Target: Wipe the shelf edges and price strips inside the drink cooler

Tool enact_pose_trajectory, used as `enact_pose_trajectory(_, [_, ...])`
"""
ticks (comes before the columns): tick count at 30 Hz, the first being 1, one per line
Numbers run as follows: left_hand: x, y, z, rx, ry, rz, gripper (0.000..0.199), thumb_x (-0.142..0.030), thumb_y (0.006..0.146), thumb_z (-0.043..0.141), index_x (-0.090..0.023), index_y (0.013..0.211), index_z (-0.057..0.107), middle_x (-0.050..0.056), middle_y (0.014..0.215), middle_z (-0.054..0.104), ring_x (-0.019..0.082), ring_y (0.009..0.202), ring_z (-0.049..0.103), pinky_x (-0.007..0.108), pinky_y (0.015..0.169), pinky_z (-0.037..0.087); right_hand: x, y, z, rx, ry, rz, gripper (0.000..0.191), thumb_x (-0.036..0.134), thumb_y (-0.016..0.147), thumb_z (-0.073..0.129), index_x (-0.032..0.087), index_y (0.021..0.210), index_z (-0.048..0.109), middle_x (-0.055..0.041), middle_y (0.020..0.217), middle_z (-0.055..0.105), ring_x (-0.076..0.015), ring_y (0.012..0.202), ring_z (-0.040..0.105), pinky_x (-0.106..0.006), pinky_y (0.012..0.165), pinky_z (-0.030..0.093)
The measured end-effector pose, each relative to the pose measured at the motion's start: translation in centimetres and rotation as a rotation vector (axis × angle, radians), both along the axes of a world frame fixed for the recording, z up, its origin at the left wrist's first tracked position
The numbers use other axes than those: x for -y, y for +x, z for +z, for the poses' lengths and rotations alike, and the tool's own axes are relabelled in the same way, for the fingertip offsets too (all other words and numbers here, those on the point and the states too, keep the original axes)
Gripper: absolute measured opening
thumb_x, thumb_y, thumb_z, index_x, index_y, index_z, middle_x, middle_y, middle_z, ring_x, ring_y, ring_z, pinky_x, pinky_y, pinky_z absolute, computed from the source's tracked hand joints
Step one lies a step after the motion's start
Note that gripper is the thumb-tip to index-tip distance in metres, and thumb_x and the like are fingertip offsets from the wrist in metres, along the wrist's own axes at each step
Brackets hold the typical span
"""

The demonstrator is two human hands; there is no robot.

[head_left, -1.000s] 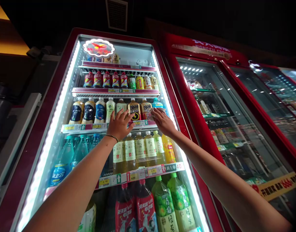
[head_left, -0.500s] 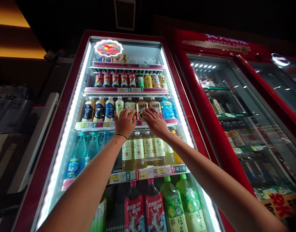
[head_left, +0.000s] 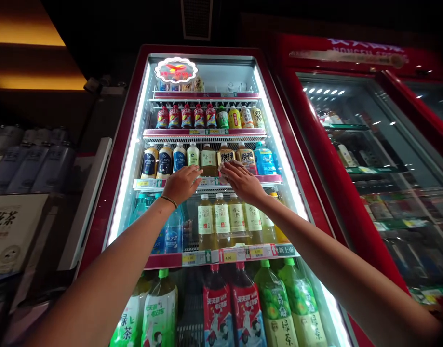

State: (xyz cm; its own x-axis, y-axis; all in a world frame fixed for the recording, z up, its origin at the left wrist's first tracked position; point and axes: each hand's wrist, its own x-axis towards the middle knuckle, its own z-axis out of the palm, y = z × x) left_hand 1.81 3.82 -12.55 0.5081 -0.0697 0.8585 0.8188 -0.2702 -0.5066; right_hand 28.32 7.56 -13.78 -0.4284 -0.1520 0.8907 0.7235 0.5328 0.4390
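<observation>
My left hand (head_left: pixel 183 184) is raised with outstretched fingers against or just before the glass door of a lit drinks fridge (head_left: pixel 203 47), level with the middle shelf. A cord bracelet circles that wrist. My right hand (head_left: pixel 243 182) lies fairly flat at the same height, its fingers over a small white cloth (head_left: pixel 225 167) that looks pressed on the glass. Most of the cloth is hidden under the fingers. Behind the hands stand a pale green tea bottle (head_left: pixel 208 161) and a dark-lettered bottle (head_left: pixel 227 153); whether my fingers touch the glass is hard to tell.
Lower shelves hold tea bottles (head_left: pixel 221 219) and large red-labelled bottles (head_left: pixel 216 308). A red fridge (head_left: pixel 297 125) adjoins on the right. At left are stacked containers (head_left: pixel 44 168) and a pale box (head_left: pixel 15 231). A glowing sign (head_left: pixel 176 70) marks the door's upper left.
The view has shifted left, so the fridge appears further right. My left hand has moved down and left across the glass, away from my right hand, which stays before the same bottles.
</observation>
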Motion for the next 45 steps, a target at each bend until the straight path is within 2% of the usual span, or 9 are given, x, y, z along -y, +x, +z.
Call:
enact_pose_trajectory(3, [0.3, -1.6, -0.6, 0.034, 0.033, 0.014, 0.039, -0.037, 0.105, 0.045, -0.022, 0.132, 0.069, 0.010, 0.136, 0.069, 0.027, 0.130, 0.063, 0.048, 0.110, 0.054, 0.2, -1.4, 0.1, -0.120, -0.022, 0.001, 0.048, 0.031, 0.106, 0.039, 0.030, 0.153, 0.052, 0.0008, 0.163, 0.047, -0.0275, 0.155, 0.039, -0.056, 0.130, 0.035])
enact_pose_trajectory(8, [0.9, -3.9, -1.5, 0.069, 0.044, 0.047, 0.038, -0.040, 0.104, 0.046, -0.025, 0.129, 0.070, 0.009, 0.134, 0.071, 0.028, 0.127, 0.064, 0.047, 0.105, 0.056, 0.4, -2.9, 0.1, 0.053, -0.012, 0.013, 0.047, 0.034, 0.106, 0.041, 0.038, 0.152, 0.051, 0.0070, 0.163, 0.046, -0.0241, 0.156, 0.038, -0.054, 0.131, 0.034])
enact_pose_trajectory(13, [1.0, -5.5, -1.9, 0.093, 0.081, 0.041, 0.038, -0.043, 0.104, 0.046, -0.024, 0.127, 0.071, 0.008, 0.133, 0.071, 0.027, 0.126, 0.064, 0.045, 0.103, 0.056, 0.3, -4.5, 0.4, -0.120, -0.001, -0.009, 0.047, 0.030, 0.106, 0.042, 0.034, 0.151, 0.054, 0.0042, 0.162, 0.047, -0.0272, 0.154, 0.040, -0.056, 0.129, 0.037])
enact_pose_trajectory(18, [0.5, -6.2, -2.2, 0.236, 0.123, -0.015, 0.033, -0.037, 0.102, 0.048, -0.023, 0.121, 0.072, 0.008, 0.128, 0.071, 0.026, 0.125, 0.064, 0.043, 0.108, 0.053, 0.7, -6.7, -0.7, 0.016, 0.058, -0.016, 0.047, 0.029, 0.106, 0.042, 0.037, 0.151, 0.054, 0.0053, 0.160, 0.051, -0.0244, 0.152, 0.043, -0.051, 0.130, 0.038])
enact_pose_trajectory(22, [0.1, -6.3, -2.1, 0.416, 0.159, -0.030, 0.029, -0.029, 0.098, 0.053, -0.025, 0.119, 0.073, 0.009, 0.128, 0.071, 0.030, 0.127, 0.062, 0.057, 0.122, 0.037, 0.8, -8.9, -0.4, -0.154, 0.058, -0.014, 0.045, 0.027, 0.107, 0.039, 0.031, 0.147, 0.060, -0.0008, 0.158, 0.053, -0.0285, 0.150, 0.047, -0.053, 0.125, 0.043])
enact_pose_trajectory(25, [0.1, -6.3, -2.0, 0.456, 0.142, -0.025, 0.032, -0.028, 0.097, 0.057, -0.026, 0.125, 0.071, 0.010, 0.136, 0.068, 0.033, 0.131, 0.060, 0.068, 0.125, 0.027, 1.0, -10.7, -0.6, -0.099, 0.059, -0.006, 0.045, 0.025, 0.107, 0.040, 0.030, 0.146, 0.060, -0.0007, 0.158, 0.054, -0.0273, 0.149, 0.048, -0.052, 0.124, 0.045])
enact_pose_trajectory(28, [0.5, -7.2, -2.0, 0.401, 0.114, 0.000, 0.036, -0.033, 0.099, 0.056, -0.026, 0.132, 0.068, 0.010, 0.141, 0.066, 0.033, 0.131, 0.061, 0.067, 0.122, 0.033, 1.1, -11.7, -1.0, 0.030, 0.082, -0.001, 0.045, 0.026, 0.106, 0.042, 0.034, 0.147, 0.058, 0.0022, 0.159, 0.053, -0.0244, 0.149, 0.048, -0.050, 0.126, 0.043])
enact_pose_trajectory(36, [2.6, -13.7, -2.4, 0.031, 0.113, 0.155, 0.035, -0.031, 0.103, 0.048, -0.020, 0.131, 0.067, 0.013, 0.131, 0.071, 0.029, 0.123, 0.066, 0.047, 0.102, 0.058, 1.0, -13.6, -1.0, -0.038, 0.092, 0.044, 0.049, 0.023, 0.105, 0.044, 0.035, 0.151, 0.055, 0.0011, 0.158, 0.054, -0.0274, 0.148, 0.050, -0.054, 0.124, 0.045])
enact_pose_trajectory(45, [5.5, -16.7, -3.3, -0.041, 0.118, 0.391, 0.035, -0.020, 0.099, 0.050, -0.019, 0.129, 0.067, 0.011, 0.124, 0.073, 0.029, 0.113, 0.069, 0.044, 0.086, 0.059, 1.5, -17.9, -0.5, -0.018, 0.095, 0.066, 0.046, 0.023, 0.105, 0.047, 0.033, 0.149, 0.057, 0.0001, 0.157, 0.055, -0.0268, 0.149, 0.048, -0.052, 0.125, 0.044])
